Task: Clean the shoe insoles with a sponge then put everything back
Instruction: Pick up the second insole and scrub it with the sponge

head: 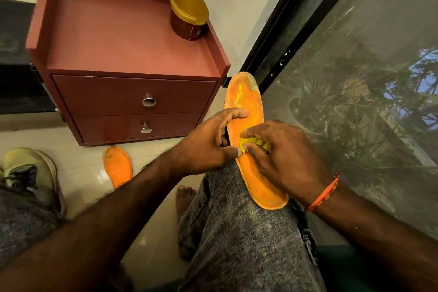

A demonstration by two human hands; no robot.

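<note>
An orange insole [244, 106] rests lengthwise on my right thigh, its worn toe end pointing away from me. My left hand [208, 142] grips its left edge near the middle, thumb and fingers pinching it. My right hand [279, 156] presses a small yellow sponge [248, 143] onto the insole's middle; the sponge is mostly hidden under my fingers. A second orange insole [117, 166] lies flat on the tiled floor, partly behind my left forearm. A pale green shoe [28, 173] with dark laces sits on the floor at the far left.
A reddish-brown two-drawer cabinet [132, 59] stands against the wall ahead, with a round brown tub with a gold rim [188, 15] on its top right corner. A mesh-screened window [355, 78] runs along my right. My bare foot [184, 199] is on the floor.
</note>
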